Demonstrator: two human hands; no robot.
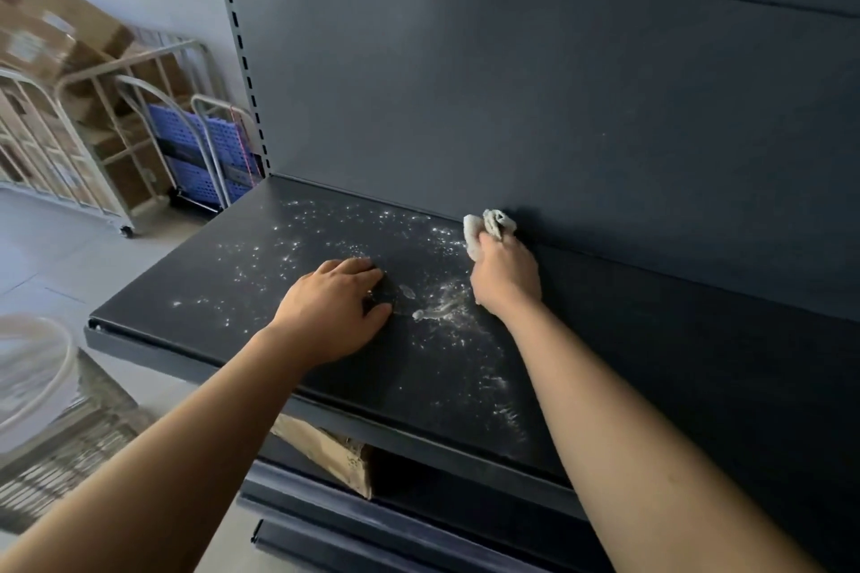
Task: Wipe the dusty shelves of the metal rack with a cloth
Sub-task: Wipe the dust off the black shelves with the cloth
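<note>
Right hand (505, 277) grips the half-hidden cloth (486, 230); left hand (332, 307) rests relaxed on the dusty shelf (186, 279); blurred carts (139, 130) far left.

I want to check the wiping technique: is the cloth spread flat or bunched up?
Bunched up. The cloth sticks out crumpled above the right hand, whose fingers curl round it.

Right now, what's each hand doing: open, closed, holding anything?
Left hand: open, resting on the dusty shelf.
Right hand: closed round the cloth at the shelf's back edge.
</note>
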